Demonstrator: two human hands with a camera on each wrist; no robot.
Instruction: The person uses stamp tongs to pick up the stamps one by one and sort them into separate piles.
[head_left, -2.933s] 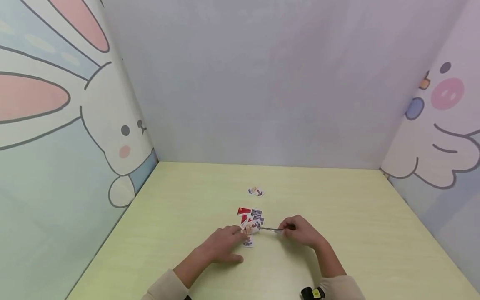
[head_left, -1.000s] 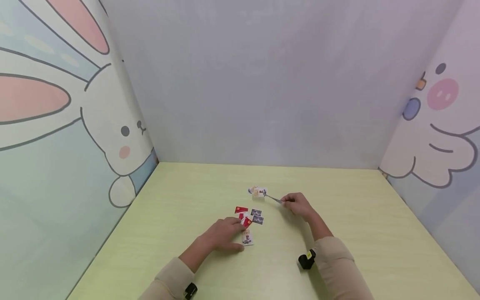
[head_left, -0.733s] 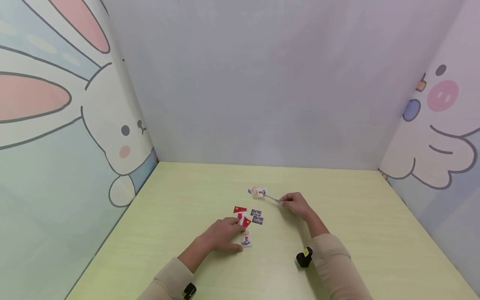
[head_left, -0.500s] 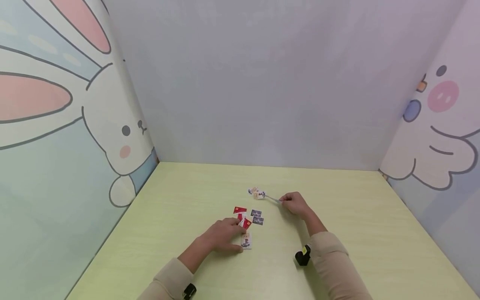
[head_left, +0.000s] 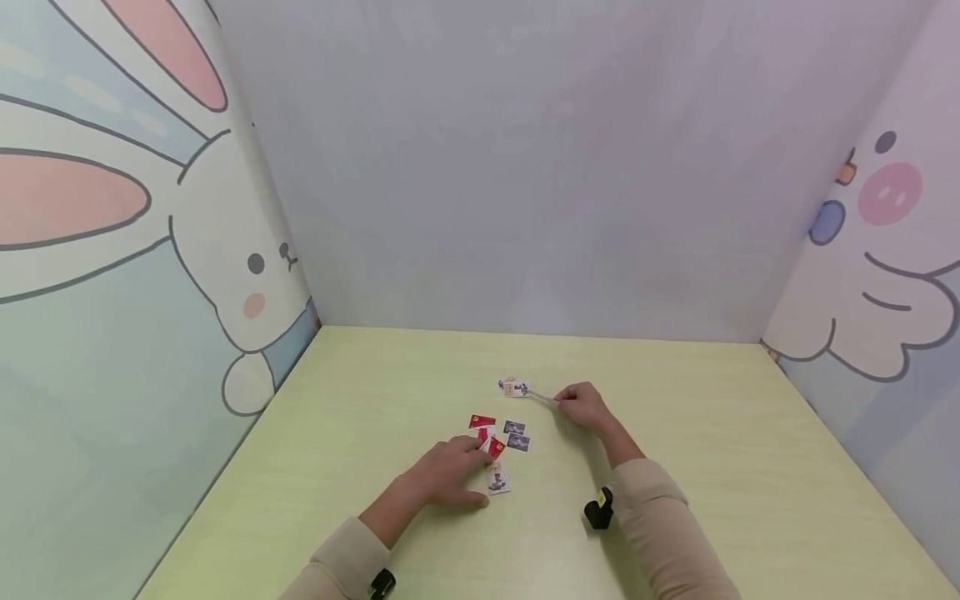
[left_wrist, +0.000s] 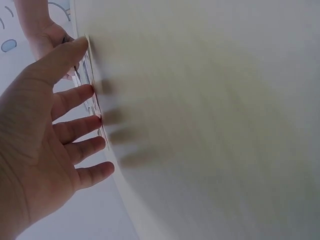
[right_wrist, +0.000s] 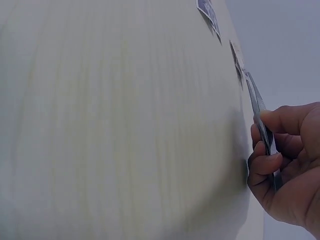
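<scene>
My right hand (head_left: 583, 405) grips a pair of metal tweezers (right_wrist: 262, 117) between thumb and fingers. At the tweezers' tips is a white stamp-like paper (head_left: 516, 387) with a small coloured picture, overlapping another one at the far group. My left hand (head_left: 448, 472) lies palm down with fingers spread and fairly straight, fingertips at the edge of the nearer group. That group holds several red stamps (head_left: 482, 422), two grey picture stamps (head_left: 518, 442) and a white picture stamp (head_left: 498, 479) beside the left thumb. In the left wrist view, the left fingers (left_wrist: 82, 122) touch down along the papers.
The pale yellow table (head_left: 375, 392) meets a plain grey wall (head_left: 525, 167) behind. Side walls carry a cartoon rabbit (head_left: 225, 250) and a pig (head_left: 885, 217). A black wrist device (head_left: 599, 510) sits at the right sleeve.
The right hand has carried a white stamp in the tweezers from the near group out to the far one, where it has since turned slightly. The left hand stays by the near group.
</scene>
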